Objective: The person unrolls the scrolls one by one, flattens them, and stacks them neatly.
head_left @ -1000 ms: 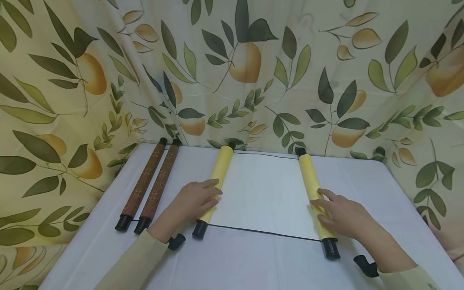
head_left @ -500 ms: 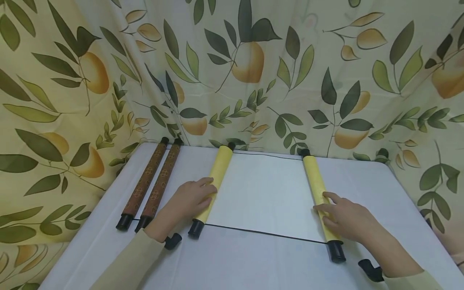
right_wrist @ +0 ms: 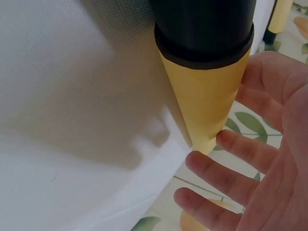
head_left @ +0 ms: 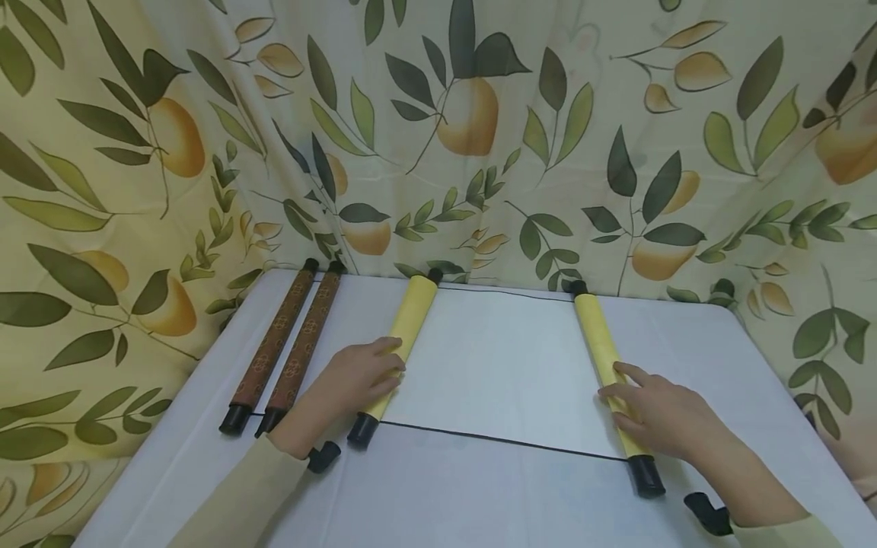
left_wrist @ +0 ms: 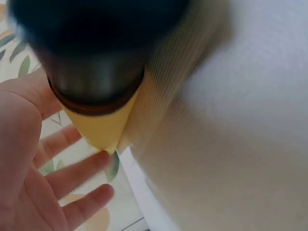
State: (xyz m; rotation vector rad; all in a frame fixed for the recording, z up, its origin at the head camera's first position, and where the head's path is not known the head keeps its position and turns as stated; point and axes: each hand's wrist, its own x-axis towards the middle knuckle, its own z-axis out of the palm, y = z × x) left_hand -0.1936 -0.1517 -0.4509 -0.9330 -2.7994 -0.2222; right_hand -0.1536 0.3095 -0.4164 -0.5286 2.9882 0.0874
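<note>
A scroll lies partly unrolled on the white-covered table, its blank white sheet (head_left: 503, 361) flat between two yellow rolls with black end knobs. My left hand (head_left: 358, 379) rests on the left yellow roll (head_left: 414, 310), fingers lightly spread over it. On the right yellow roll (head_left: 594, 326) my right hand (head_left: 661, 415) lies with extended fingertips touching the paper. In the left wrist view the black knob (left_wrist: 96, 72) fills the top, and relaxed fingers (left_wrist: 79, 175) show beside the yellow roll. The right wrist view shows similarly loose fingers (right_wrist: 224, 178) near the roll (right_wrist: 204, 91).
Two brown patterned rolls (head_left: 274, 342) with black ends lie side by side at the table's left, close to my left forearm. A curtain (head_left: 521, 190) with leaves and fruit hangs behind the table (head_left: 493, 502). Each wrist carries a small black camera (head_left: 323, 457).
The yellow rolls have moved apart, the left one leftward and the right one rightward, with my hands on them. More of the white sheet shows between them.
</note>
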